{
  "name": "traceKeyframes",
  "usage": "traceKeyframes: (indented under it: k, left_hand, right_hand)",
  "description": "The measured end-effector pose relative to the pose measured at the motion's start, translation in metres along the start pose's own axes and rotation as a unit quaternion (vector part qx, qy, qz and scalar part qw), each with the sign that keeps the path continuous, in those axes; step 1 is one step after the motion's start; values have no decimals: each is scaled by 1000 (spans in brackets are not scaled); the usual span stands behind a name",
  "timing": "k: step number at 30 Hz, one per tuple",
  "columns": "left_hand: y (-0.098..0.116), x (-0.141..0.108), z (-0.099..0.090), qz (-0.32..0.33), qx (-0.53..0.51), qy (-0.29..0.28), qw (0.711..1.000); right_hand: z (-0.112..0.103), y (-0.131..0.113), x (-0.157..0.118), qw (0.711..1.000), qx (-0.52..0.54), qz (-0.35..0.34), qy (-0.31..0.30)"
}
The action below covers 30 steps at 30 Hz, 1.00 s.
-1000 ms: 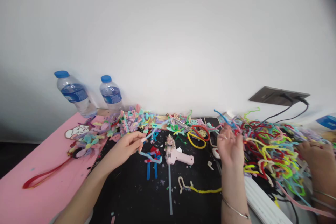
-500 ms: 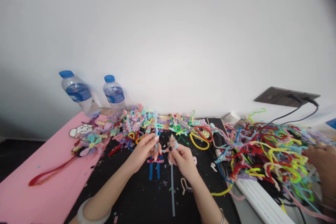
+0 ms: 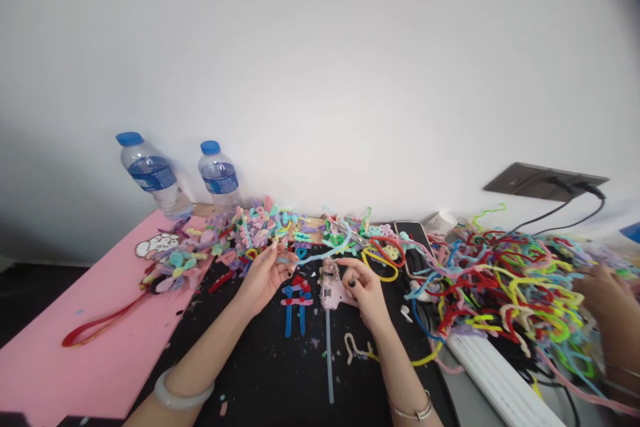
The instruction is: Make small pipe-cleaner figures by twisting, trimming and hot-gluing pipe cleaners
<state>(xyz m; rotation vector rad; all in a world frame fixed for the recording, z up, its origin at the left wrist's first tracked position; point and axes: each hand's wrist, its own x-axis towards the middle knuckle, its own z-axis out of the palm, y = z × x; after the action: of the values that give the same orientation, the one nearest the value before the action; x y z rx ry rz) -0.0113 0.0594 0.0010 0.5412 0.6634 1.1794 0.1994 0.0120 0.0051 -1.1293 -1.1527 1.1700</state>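
Observation:
My left hand [image 3: 265, 275] pinches one end of a light blue pipe cleaner [image 3: 320, 255], whose free part runs right and curls upward. My right hand [image 3: 364, 290] is beside a pale pink glue gun [image 3: 330, 290]. Its index finger reaches over the gun's top and its other fingers are curled, with nothing seen in them. A translucent glue stick [image 3: 329, 360] juts from the gun toward me. Between my hands on the black surface lies a small figure of blue, pink and red pipe cleaners [image 3: 297, 303].
A large tangle of pipe cleaners [image 3: 500, 287] fills the right, with another person's hand [image 3: 605, 293] at its edge. Formed pieces [image 3: 257, 223] line the wall. Two water bottles [image 3: 219, 177] stand back left by a pink board [image 3: 100, 320]. A phone [image 3: 413, 235] and white power strip [image 3: 495, 380] lie right.
The light blue pipe cleaner has swung from upright to lying rightward. My left hand has shifted slightly left. My right hand has moved right, uncovering the glue gun.

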Motion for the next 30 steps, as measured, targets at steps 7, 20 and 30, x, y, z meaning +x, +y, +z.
traceKeyframes:
  k: [7,20,30]
  left_hand:
    - [-10,-15,8,-97,37,-147,984]
    - [-26,-21,7,133,381,-122,907]
    - [-19,-15,1,237,487,-31,840]
  right_hand:
    - [21,9,-10,998,-11,8,-60]
    - [24,12,-17,986,-135,-80,49]
    - [25,12,-18,972,-209,-105,8]
